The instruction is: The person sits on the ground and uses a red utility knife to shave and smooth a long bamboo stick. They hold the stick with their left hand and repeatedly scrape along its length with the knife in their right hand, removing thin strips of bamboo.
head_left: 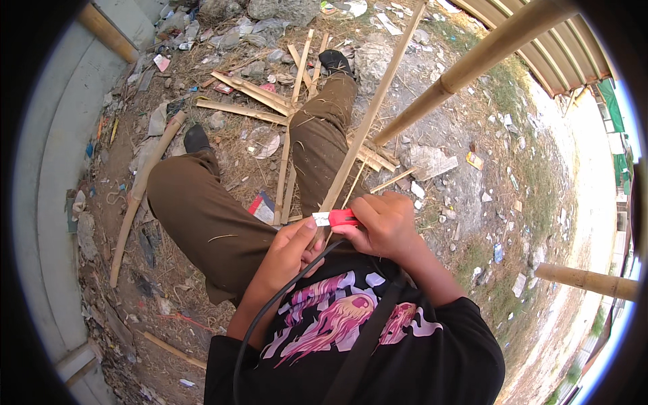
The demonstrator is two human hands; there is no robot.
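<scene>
A long thin bamboo strip (368, 118) runs from my lap up and away toward the top of the view. My left hand (290, 253) is closed around its near end, just above my right thigh. My right hand (381, 223) grips a red-handled utility knife (335, 217) whose pale blade end rests against the strip beside my left thumb. I am seated with both legs in brown trousers (202, 216) stretched out over the ground.
Split bamboo strips (253, 91) lie scattered on the littered dirt around my feet. Thick bamboo poles (482, 57) cross at upper right and another (587, 280) at right. A loose pole (142, 189) lies at left beside a curved concrete wall (50, 196). A black cable (270, 310) hangs over my chest.
</scene>
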